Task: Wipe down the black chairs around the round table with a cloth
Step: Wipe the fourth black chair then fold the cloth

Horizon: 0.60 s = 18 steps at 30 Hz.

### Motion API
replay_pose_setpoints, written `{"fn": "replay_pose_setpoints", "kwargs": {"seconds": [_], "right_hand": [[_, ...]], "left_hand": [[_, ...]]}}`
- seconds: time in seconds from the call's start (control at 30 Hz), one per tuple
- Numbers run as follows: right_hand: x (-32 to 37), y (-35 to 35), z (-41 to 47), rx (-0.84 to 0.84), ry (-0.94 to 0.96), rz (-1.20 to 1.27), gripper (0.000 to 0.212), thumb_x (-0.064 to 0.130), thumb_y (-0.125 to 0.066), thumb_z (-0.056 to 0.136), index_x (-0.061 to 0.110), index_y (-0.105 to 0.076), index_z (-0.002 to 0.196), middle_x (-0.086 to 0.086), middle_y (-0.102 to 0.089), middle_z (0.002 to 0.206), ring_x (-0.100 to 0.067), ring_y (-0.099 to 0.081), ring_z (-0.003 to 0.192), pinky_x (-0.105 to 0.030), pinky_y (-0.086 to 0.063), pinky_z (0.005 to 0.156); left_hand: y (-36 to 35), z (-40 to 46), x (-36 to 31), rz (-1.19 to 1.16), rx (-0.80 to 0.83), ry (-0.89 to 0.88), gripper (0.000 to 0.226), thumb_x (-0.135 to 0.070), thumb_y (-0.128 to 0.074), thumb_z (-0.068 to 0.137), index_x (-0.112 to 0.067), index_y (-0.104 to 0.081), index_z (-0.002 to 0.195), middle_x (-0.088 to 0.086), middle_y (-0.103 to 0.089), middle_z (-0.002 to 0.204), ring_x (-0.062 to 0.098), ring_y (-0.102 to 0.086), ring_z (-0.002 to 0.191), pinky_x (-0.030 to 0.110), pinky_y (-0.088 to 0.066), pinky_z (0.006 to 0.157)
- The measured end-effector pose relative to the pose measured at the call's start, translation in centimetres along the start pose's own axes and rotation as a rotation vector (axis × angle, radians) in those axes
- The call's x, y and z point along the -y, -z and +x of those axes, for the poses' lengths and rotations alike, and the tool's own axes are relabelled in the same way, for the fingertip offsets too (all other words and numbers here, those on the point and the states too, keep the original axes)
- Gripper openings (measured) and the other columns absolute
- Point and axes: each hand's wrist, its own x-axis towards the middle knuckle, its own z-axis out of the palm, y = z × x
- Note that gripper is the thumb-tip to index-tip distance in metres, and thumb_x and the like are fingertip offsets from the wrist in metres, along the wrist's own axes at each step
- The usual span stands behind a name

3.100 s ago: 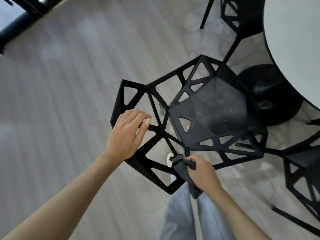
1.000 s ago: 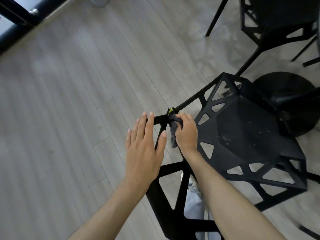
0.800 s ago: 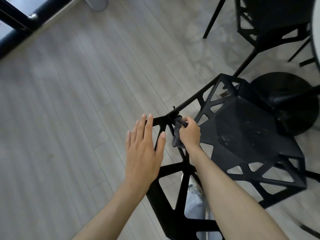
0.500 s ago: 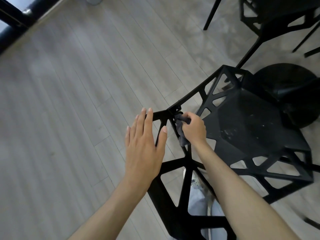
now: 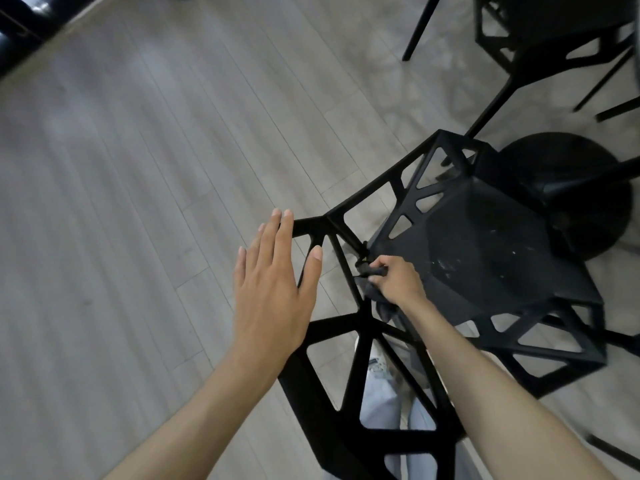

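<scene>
- Head view: the black chair [image 5: 485,258] sits on the grey plank floor [image 5: 121,202], an angular frame with triangle cutouts and whitish specks on the seat.
- The right hand [image 5: 398,280] is fisted around a dark grey cloth [image 5: 372,282], pressed on a backrest strut beside the seat.
- The left hand [image 5: 273,292] is spread flat, fingers straight, over the backrest's top edge.
- 1 more black chair [image 5: 554,36] stands top right, by the round table base [image 5: 571,192].

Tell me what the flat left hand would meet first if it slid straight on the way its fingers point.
Probably the top bar of the black chair's backrest: the left hand's fingertips already overlap it. Beyond lies bare wood floor. Whether the hand touches the bar is unclear.
</scene>
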Motion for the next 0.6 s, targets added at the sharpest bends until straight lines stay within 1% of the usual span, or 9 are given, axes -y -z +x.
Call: {"fn": "replay_pose_setpoints", "kwargs": {"seconds": [0.07, 0.13, 0.27, 0.33, 0.4, 0.47, 0.53, 0.6], "right_hand": [[-0.7, 0.5, -2.2, 0.068, 0.062, 0.009, 0.011, 0.02, -0.069, 0.091, 0.031, -0.07, 0.09, 0.01, -0.069, 0.095, -0.015, -0.061, 0.091, -0.031, -0.049, 0.081], [-1.7, 0.8, -4.2, 0.114, 0.09, 0.008, 0.014, 0.022, -0.065, 0.087, 0.035, -0.068, 0.086, 0.01, -0.071, 0.095, -0.016, -0.066, 0.094, -0.036, -0.055, 0.083], [-2.4, 1.0, -5.9, 0.151, 0.099, -0.012, 0.019, 0.02, -0.064, 0.085, 0.038, -0.062, 0.08, 0.01, -0.071, 0.091, -0.019, -0.067, 0.092, -0.035, -0.055, 0.08], [-2.0, 0.6, -4.8, 0.102, 0.096, -0.019, 0.02, 0.015, -0.06, 0.085, 0.035, -0.06, 0.081, 0.007, -0.069, 0.09, -0.022, -0.065, 0.09, -0.036, -0.054, 0.08], [-1.1, -0.3, -2.7, 0.001, 0.057, 0.012, 0.019, 0.009, -0.058, 0.088, 0.028, -0.059, 0.085, 0.005, -0.068, 0.086, -0.024, -0.065, 0.088, -0.036, -0.052, 0.076], [-0.2, -1.4, -0.3, -0.104, 0.001, 0.088, 0.016, 0.009, -0.058, 0.094, 0.024, -0.059, 0.089, 0.004, -0.067, 0.085, -0.025, -0.065, 0.088, -0.035, -0.049, 0.071], [0.2, -2.2, 1.4, -0.18, -0.026, 0.159, 0.013, 0.01, -0.058, 0.095, 0.022, -0.061, 0.093, 0.004, -0.068, 0.089, -0.026, -0.066, 0.091, -0.034, -0.047, 0.07], [0.0, -2.5, 1.8, -0.171, -0.036, 0.171, 0.011, 0.013, -0.059, 0.096, 0.023, -0.062, 0.094, 0.006, -0.066, 0.089, -0.024, -0.065, 0.091, -0.032, -0.045, 0.071]], "left_hand": [[0.0, 0.0, -0.1, 0.002, 0.002, -0.002, 0.065, -0.058, -0.029, 0.11, -0.028, -0.015, 0.167, -0.009, -0.014, 0.174, 0.011, -0.01, 0.161, 0.048, -0.013, 0.131], [0.1, 0.0, -0.2, 0.001, 0.004, 0.001, 0.066, -0.057, -0.03, 0.11, -0.027, -0.016, 0.167, -0.008, -0.015, 0.174, 0.012, -0.01, 0.161, 0.048, -0.013, 0.131], [0.1, -0.1, -0.3, 0.012, -0.007, -0.005, 0.067, -0.057, -0.029, 0.109, -0.026, -0.016, 0.167, -0.007, -0.015, 0.174, 0.012, -0.011, 0.16, 0.047, -0.012, 0.131], [0.2, 0.0, -0.3, -0.003, -0.006, -0.001, 0.067, -0.056, -0.031, 0.109, -0.027, -0.016, 0.167, -0.008, -0.015, 0.174, 0.012, -0.011, 0.16, 0.047, -0.013, 0.131], [0.1, 0.1, -0.3, -0.013, -0.005, -0.003, 0.066, -0.055, -0.032, 0.109, -0.027, -0.016, 0.167, -0.008, -0.015, 0.174, 0.011, -0.011, 0.16, 0.047, -0.013, 0.131], [0.1, 0.1, -0.2, -0.012, -0.009, -0.006, 0.066, -0.055, -0.031, 0.11, -0.028, -0.016, 0.167, -0.009, -0.014, 0.174, 0.01, -0.011, 0.16, 0.046, -0.013, 0.131], [0.0, 0.0, -0.1, -0.01, -0.015, -0.009, 0.065, -0.055, -0.031, 0.11, -0.028, -0.016, 0.167, -0.009, -0.014, 0.174, 0.009, -0.01, 0.16, 0.045, -0.013, 0.131], [-0.1, 0.1, 0.0, -0.007, -0.019, -0.007, 0.065, -0.056, -0.031, 0.109, -0.028, -0.017, 0.167, -0.01, -0.015, 0.174, 0.009, -0.011, 0.16, 0.044, -0.012, 0.131]]}}
